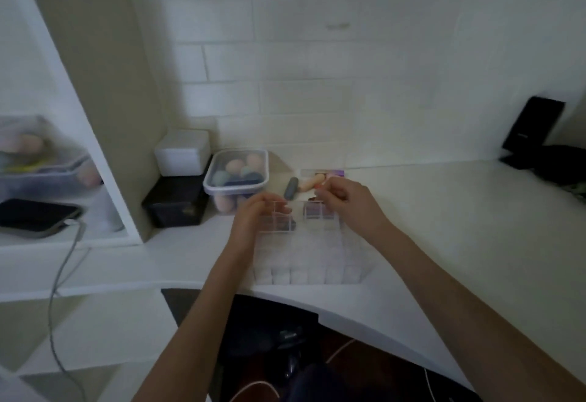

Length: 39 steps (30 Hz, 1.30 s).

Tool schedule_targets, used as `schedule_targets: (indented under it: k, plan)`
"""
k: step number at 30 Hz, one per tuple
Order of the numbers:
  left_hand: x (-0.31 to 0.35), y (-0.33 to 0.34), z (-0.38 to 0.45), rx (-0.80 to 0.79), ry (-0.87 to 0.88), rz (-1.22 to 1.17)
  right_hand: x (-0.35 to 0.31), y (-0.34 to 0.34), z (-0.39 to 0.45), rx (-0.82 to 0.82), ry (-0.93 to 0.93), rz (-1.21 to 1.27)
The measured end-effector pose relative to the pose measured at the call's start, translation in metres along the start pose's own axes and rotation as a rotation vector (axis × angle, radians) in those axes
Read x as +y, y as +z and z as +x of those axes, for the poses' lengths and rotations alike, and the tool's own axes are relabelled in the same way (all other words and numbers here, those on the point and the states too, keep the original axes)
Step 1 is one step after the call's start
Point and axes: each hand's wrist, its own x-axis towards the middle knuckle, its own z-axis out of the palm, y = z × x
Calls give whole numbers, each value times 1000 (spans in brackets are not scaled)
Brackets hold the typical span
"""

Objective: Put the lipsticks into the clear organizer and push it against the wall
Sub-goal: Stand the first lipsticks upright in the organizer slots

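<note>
The clear organizer, a grid of small compartments, stands on the white desk near its curved front edge. A purple lipstick and a dark one stand in its back compartments. Behind it, a grey lipstick and a peach lipstick lie on the desk. My left hand grips the organizer's back left rim. My right hand is over the back right corner, its fingertips pinched on the near end of the peach lipstick. The view is blurred.
A lidded clear tub of makeup sponges sits left of the lipsticks, beside a white box stacked on a black box. The tiled wall runs behind. A black stand is far right; a phone on the left shelf.
</note>
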Motion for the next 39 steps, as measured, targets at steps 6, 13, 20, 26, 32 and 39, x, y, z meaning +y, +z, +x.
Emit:
schedule_targets:
  k: [6, 13, 20, 26, 32, 39]
  plan:
    - [-6, -5, 3, 10, 29, -7, 17, -4, 17, 5, 130, -66]
    - [-18, -2, 16, 29, -42, -36, 92, -42, 96, 57, 288, -486]
    - [-26, -4, 20, 14, -7, -7, 126, -19, 138, -181, 480, -529]
    - [-23, -4, 18, 9, 9, -24, 117, -15, 132, -25, 343, -278]
    - [-24, -6, 15, -21, 4, -9, 35, -10, 95, 268, 24, 145]
    - [-19, -6, 4, 52, 37, 35, -43, -19, 80, -65, -66, 278]
